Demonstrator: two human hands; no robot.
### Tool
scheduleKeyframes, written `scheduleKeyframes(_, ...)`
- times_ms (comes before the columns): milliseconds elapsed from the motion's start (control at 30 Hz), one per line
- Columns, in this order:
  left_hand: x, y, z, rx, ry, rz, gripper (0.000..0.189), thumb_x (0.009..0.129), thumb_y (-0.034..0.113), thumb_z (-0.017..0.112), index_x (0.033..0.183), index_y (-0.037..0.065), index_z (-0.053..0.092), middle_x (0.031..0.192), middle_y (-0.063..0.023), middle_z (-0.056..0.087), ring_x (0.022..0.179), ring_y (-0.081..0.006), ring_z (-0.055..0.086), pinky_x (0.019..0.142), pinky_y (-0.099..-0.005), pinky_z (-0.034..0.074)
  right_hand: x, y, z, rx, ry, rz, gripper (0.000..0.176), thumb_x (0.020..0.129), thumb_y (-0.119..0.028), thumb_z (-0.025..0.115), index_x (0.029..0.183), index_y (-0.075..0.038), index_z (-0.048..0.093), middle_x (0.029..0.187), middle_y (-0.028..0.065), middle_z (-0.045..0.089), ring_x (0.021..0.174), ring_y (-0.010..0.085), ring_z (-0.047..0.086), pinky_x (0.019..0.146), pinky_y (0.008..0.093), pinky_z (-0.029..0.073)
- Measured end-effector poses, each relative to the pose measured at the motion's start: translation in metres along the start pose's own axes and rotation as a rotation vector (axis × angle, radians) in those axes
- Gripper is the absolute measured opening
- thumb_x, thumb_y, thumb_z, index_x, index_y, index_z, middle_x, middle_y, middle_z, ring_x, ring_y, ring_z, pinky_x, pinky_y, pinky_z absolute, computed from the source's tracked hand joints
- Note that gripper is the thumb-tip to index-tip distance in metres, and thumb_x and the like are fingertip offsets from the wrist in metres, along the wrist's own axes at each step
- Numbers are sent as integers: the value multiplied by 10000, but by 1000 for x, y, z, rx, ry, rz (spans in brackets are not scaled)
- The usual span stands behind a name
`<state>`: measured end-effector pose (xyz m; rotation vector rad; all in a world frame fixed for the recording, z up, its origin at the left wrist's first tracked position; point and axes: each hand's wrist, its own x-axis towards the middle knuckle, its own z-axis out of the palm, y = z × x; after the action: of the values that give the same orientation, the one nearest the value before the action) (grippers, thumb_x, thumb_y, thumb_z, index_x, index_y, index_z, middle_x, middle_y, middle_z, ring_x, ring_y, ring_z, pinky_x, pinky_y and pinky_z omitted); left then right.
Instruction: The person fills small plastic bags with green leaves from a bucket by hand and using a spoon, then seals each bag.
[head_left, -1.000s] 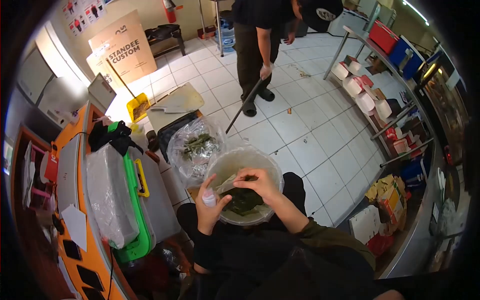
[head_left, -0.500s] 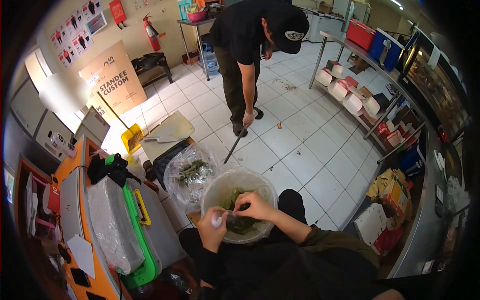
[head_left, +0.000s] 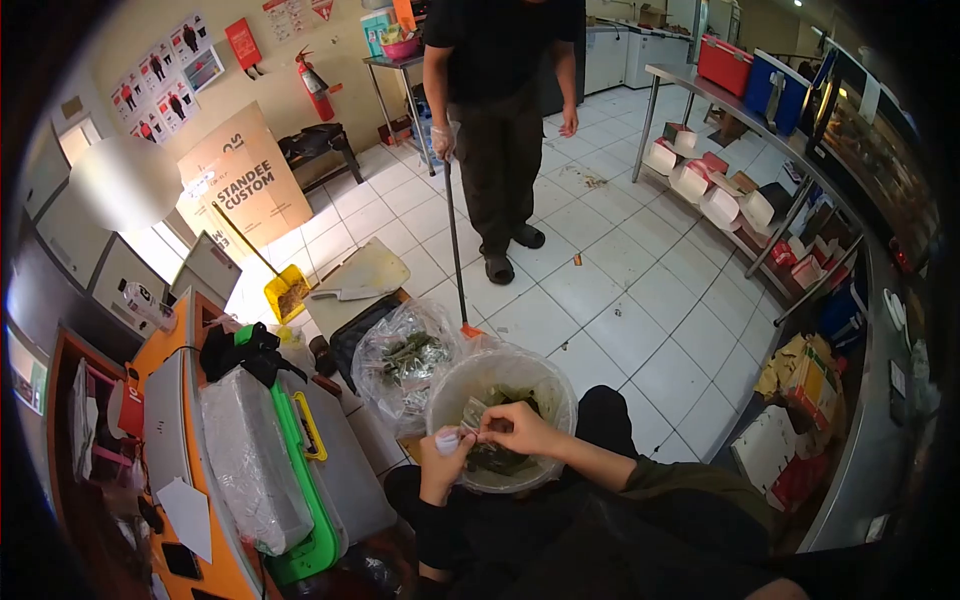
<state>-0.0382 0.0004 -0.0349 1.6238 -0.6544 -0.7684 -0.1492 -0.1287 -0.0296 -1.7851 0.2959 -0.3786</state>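
My left hand [head_left: 445,463] is closed round something white, with its fingertips pinched at the neck of a small clear plastic bag [head_left: 474,411]. My right hand [head_left: 518,428] meets it there, thumb and finger pinched on the same bag. Both hands are over a large round bin [head_left: 565,385] lined with clear plastic, which stands between my knees. Dark green leafy matter [head_left: 497,459] lies inside the bin. Touching its left side is an open clear bag [head_left: 371,372] holding more green leaves.
A co-worker [head_left: 497,130] stands ahead with a long-handled tool [head_left: 456,240] on the tiled floor. A knife [head_left: 345,294] lies on a cutting board [head_left: 372,267]. To the left are a yellow dustpan [head_left: 287,290] and green-edged box [head_left: 318,540]; a steel shelf [head_left: 700,90] is at right.
The co-worker has straightened up from bending, and the tool is more upright. My view has shifted slightly. The small clear bag shows more above my fingers.
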Motion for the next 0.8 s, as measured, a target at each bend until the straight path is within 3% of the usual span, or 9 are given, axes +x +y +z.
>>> scheduleKeyframes(67,1,0,2,69,7,24,96,728,94,637,737,2,610,626,-85,605,493,-152,553,490,-292,439,0,-7,2,-141,-23,12,103,696,-98,646,705,-23,576,596,74,558,545,156,563,504,285,427)
scheduleKeyframes(133,0,4,9,444,114,314,111,695,119,636,730,15,617,610,-128,599,519,-234,591,494,-326,440,-1,-6,4,-672,-51,-188,127,728,-160,565,692,-41,541,609,130,570,526,279,557,477,368,420)
scheduleKeyframes(200,0,11,13,422,112,264,147,668,155,643,715,19,609,604,-165,575,578,-315,590,506,-358,441,3,-2,1,-623,-105,-172,144,712,-189,547,661,-55,533,598,129,563,537,317,549,474,402,421)
scheduleKeyframes(367,4,25,23,573,462,253,166,680,159,627,691,4,568,602,-186,555,610,-365,567,511,-365,439,9,-10,9,-585,358,-337,129,650,-99,568,559,-64,483,515,93,500,464,274,523,432,359,403)
scheduleKeyframes(400,4,22,23,569,467,246,166,680,159,627,691,4,568,602,-186,555,610,-365,567,511,-365,439,11,-10,9,-575,512,-342,129,644,-83,570,556,-62,479,509,90,496,454,272,518,426,355,400)
scheduleKeyframes(600,16,3,18,275,328,173,152,660,89,668,761,26,573,655,-103,585,632,-194,596,587,-297,448,13,-12,4,-514,330,-319,139,672,-131,590,595,-60,499,528,94,531,467,274,539,433,346,414)
scheduleKeyframes(667,20,-10,15,-29,325,269,217,657,40,664,845,25,558,850,-95,587,794,-137,561,694,-269,443,15,-16,0,-451,257,-297,133,681,-161,586,619,-66,517,543,102,551,487,284,554,448,362,429)
scheduleKeyframes(733,19,-2,15,-176,436,308,281,645,-28,597,916,18,541,1035,-102,553,974,-166,511,852,-283,381,15,-19,-8,-663,228,-231,166,679,-214,587,604,-73,542,523,105,545,485,297,556,469,397,437)
scheduleKeyframes(800,12,26,14,208,505,516,282,638,-45,579,913,7,542,1110,-134,534,1041,-193,496,911,-303,350,17,-26,-14,-744,102,-70,192,674,-241,585,570,-81,566,521,114,550,494,304,555,485,416,438)
